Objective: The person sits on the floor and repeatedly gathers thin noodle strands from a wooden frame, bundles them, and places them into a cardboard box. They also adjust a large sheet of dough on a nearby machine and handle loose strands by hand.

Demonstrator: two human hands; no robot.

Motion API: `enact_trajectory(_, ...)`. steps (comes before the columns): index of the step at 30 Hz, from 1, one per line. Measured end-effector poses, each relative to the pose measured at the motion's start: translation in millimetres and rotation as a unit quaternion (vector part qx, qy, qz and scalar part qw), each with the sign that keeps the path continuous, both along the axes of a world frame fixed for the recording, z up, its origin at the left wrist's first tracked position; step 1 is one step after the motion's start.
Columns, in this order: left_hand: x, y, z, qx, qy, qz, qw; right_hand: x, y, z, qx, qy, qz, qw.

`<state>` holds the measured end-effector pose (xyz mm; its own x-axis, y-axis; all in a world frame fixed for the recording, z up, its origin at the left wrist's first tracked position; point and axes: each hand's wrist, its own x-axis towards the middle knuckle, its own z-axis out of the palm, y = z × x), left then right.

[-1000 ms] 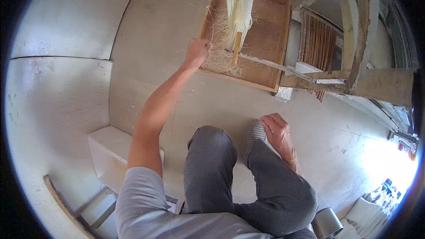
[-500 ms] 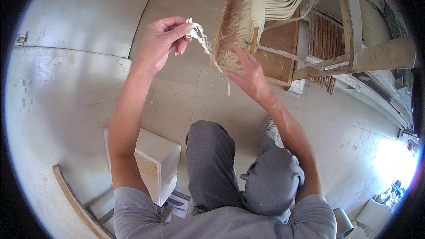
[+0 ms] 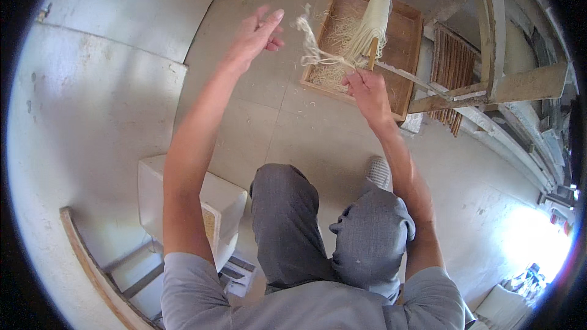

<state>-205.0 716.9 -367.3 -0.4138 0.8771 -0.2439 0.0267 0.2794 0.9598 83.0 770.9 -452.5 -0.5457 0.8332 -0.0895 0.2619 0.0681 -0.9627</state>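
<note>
A ragged bunch of pale noodle strands point(image 3: 310, 46) is in the air between my hands, smeared by motion. Its lower end runs to my right hand point(image 3: 368, 93), whose fingers are closed on it. My left hand point(image 3: 258, 38) is raised to the left of the bunch, apart from it, fingers spread and slightly blurred. Just beyond my right hand, a thick curtain of noodles point(image 3: 374, 15) hangs on a wooden rod point(image 3: 372, 54), whose near end almost meets my fingers. Below lies a shallow wooden tray point(image 3: 400, 88) with loose noodle scraps point(image 3: 342, 27) in it.
A wooden frame point(image 3: 492, 43) stands on the right, with a row of brown rods point(image 3: 451, 64) beside it. A white foam box point(image 3: 183, 177) is by my left arm. A curved wooden rail point(image 3: 92, 263) is at lower left. Scraps dot the tiled floor point(image 3: 244, 113).
My left hand has let go of the noodle bunch and opened. My right hand has closed on the strands, and the bunch has swung right. The hanging noodles look narrower from the shifted view.
</note>
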Motion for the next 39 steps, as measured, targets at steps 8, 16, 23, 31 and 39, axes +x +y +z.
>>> enact_trajectory(8,23.9,-53.3,-98.8,0.058,0.055,-0.012,0.997,-2.2,44.6,82.5,0.282,-0.152,0.194,0.927)
enact_trajectory(16,110.9,-30.1,-64.5,0.273,0.112,-0.09,0.951,-24.6,13.6,200.2,0.235,-0.196,0.295,0.905)
enact_trajectory(23,99.5,-31.0,-76.5,0.112,-0.063,-0.108,0.986,7.0,17.6,250.4,0.437,-0.153,0.17,0.87)
enact_trajectory(31,65.3,79.0,-62.5,0.12,0.326,-0.053,0.936,55.9,118.7,145.4,0.464,-0.49,-0.058,0.736)
enact_trajectory(39,49.9,39.9,-148.6,0.052,0.443,-0.052,0.894,133.4,5.0,37.8,0.464,-0.258,-0.049,0.846)
